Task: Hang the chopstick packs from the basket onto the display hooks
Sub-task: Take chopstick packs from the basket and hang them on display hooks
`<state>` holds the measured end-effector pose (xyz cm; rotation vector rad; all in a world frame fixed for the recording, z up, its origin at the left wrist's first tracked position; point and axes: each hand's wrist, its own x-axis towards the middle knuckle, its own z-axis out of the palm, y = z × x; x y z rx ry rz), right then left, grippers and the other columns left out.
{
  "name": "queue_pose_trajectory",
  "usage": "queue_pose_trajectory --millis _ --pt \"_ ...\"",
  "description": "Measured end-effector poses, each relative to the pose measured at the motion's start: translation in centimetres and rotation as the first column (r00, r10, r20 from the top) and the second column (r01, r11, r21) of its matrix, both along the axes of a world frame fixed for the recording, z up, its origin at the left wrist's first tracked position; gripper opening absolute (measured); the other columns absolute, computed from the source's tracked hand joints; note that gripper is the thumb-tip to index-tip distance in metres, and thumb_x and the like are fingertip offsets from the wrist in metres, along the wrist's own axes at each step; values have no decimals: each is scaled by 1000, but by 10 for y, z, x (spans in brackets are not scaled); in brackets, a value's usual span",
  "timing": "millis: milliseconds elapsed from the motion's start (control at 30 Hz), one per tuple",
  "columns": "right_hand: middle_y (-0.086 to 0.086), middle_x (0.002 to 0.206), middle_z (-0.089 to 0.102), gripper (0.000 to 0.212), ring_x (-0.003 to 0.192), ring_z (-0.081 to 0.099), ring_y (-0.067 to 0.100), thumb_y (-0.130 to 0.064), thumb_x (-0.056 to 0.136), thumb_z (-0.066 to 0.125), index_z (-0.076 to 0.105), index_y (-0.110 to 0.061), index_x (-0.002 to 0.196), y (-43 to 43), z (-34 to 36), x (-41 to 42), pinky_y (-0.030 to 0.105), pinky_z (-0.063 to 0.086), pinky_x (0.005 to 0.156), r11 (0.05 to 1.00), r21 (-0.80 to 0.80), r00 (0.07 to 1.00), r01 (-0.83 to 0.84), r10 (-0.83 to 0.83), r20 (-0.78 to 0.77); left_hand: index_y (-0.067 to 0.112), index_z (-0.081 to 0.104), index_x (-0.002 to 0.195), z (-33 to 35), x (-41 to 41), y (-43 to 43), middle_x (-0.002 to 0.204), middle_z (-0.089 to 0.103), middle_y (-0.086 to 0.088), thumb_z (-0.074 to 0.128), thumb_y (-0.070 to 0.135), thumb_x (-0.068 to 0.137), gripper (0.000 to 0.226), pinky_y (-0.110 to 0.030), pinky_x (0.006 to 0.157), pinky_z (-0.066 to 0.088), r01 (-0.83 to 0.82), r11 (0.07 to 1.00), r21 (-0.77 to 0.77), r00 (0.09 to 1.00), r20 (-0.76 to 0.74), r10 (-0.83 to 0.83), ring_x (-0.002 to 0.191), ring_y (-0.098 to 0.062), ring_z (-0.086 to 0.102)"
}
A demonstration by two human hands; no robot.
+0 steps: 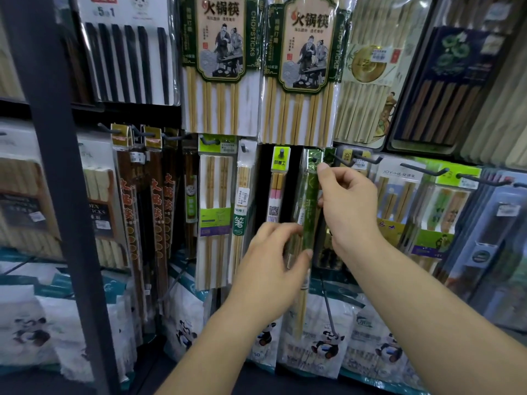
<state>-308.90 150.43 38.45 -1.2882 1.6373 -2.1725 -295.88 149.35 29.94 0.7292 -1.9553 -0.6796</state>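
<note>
1 green chopstick pack [309,212]: L hand [271,269] low, R hand [348,206] pinching top.

Middle of green pack [309,212] behind left hand [273,269].

Forearms up, left hand [271,266] low, right hand [348,201] high (fingers [324,170] curled), both on the green pack [310,218]

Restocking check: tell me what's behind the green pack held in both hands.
Dark back panel shows beside the green pack, which the left hand and right hand hold. Anything behind it, any hook included, is covered.
</note>
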Motion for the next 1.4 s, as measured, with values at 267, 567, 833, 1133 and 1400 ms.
queue_pose_trajectory --millis 267,567,833,1133,1400 --pt "-1 117 62 23 85 59 -7 -34 97 65 61 -27 119 5 -43 -22 10 45 74 990 108 962 90 -59 -265 33 24 161 15 -18 -11 166 31 9 44 57 100 68 -37 123 30 106 980 171 993 -76 -94 149 -6 32" --pt "-20 167 19 70 152 17 -1 -70 99 31 12 -43 161 -6 -81 -33 46 23 125 901 334 897 -276 367 -247 33 23 162 48 -58 -30 152 44 13 48 73 85 91 -32 112 32 279 855 436 932 -338 -132 137 -6 40" --pt "-23 168 7 71 150 8 -10 -68 99 19 1 -40 162 -33 -87 -35 36 13 128 886 289 880 -363 428 -206 36 22 163 52 -78 -48 164 35 9 41 59 105 66 -29 107 27 302 828 472 908 -408 -99 140 -6 38" --pt "-13 169 16 56 150 18 -2 -46 112 25 4 -35 163 -68 -88 -47 33 20 126 874 273 891 -401 441 -103 25 20 165 64 -98 -72 166 33 -3 41 56 106 69 -39 115 25 244 790 563 922 -387 -8 152 -25 30" --pt "-14 168 18 56 143 24 -11 -52 110 23 6 -38 162 -81 -90 -53 23 23 122 872 259 894 -416 444 -59 25 16 165 56 -102 -79 167 30 -1 43 59 105 74 -33 103 22 267 758 594 909 -417 6 151 -18 29"
